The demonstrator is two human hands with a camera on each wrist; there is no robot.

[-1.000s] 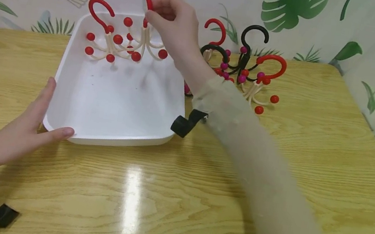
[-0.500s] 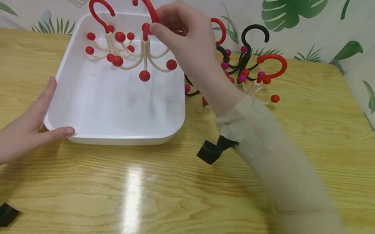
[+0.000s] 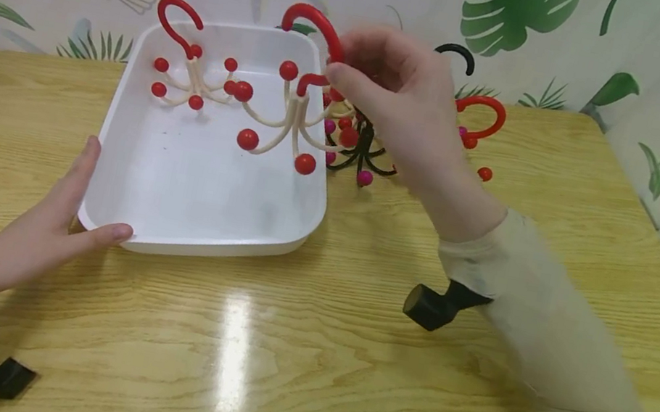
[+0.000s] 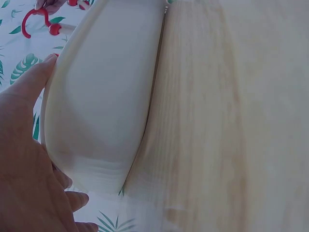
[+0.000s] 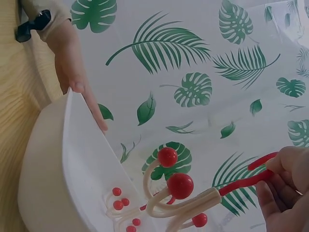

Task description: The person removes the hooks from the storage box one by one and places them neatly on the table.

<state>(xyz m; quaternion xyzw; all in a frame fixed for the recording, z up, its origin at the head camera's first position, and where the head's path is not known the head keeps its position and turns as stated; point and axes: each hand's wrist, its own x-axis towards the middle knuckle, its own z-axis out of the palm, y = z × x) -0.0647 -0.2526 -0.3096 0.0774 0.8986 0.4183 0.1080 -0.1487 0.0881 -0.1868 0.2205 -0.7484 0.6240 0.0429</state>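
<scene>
My right hand pinches a multi-prong hanger by its red hook. Several cream prongs with red ball tips curve out from its stem, over the right side of a white tray. In the right wrist view, thumb and fingers close on the red part of this hanger. A second red-hooked hanger stands at the tray's back left. My left hand rests at the tray's near left corner, fingers spread, thumb on the front rim and forefinger along the left side.
Beyond the right hand, on the wooden table, stand more hangers, partly hidden by it. Among them are a black hanger with magenta ball tips and a red hook. A leaf-printed wall covering runs along the back.
My right hand has carried the red-hooked hanger from the back of the tray to the right and nearer, over the tray's right rim. The left hand and tray have stayed put.
</scene>
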